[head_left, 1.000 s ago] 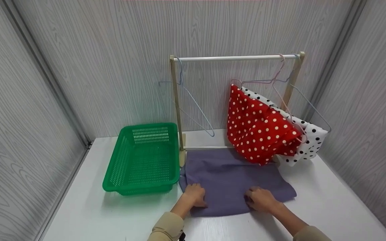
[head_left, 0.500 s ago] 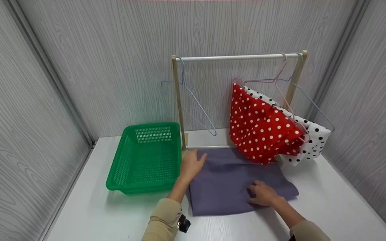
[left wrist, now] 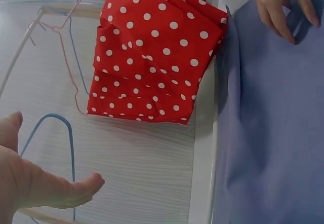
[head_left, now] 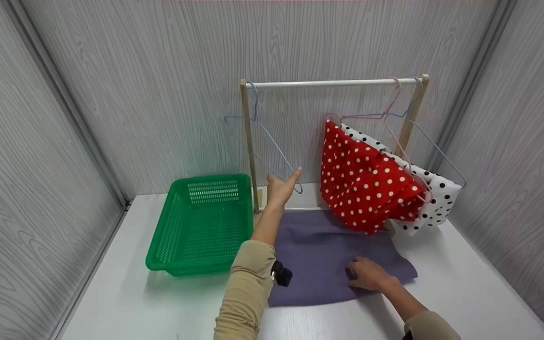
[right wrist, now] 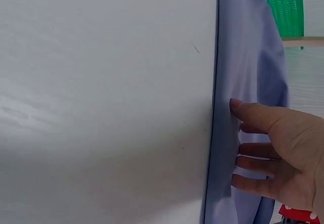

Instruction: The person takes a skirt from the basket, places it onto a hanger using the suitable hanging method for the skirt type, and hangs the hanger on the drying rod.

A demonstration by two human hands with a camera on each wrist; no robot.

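Note:
A purple cloth (head_left: 310,264) lies folded flat on the table, its near edge fairly straight. My left hand (head_left: 279,191) is raised beyond the cloth, thumb and fingers spread, at the lower end of an empty blue hanger (head_left: 276,147). In the left wrist view the hanger's rounded end (left wrist: 53,116) shows just behind this left hand (left wrist: 45,178), whose fingers hold nothing. My right hand (head_left: 369,275) rests over the right part of the cloth. The right wrist view has its fingertips (right wrist: 240,181) apart and loosely bent at the cloth's front edge, pinching nothing.
A rack with a white rail (head_left: 328,84) stands at the back. On its right hang a red polka-dot cloth (head_left: 366,179) and a white black-dotted cloth (head_left: 442,200), on hangers. A green basket (head_left: 158,236) stands left of the purple cloth. Walls enclose the table.
My left hand has left the purple cloth's near left part and risen away from me to the blue hanger, fingers spreading. My right hand has stayed over the cloth, its fingers slightly looser.

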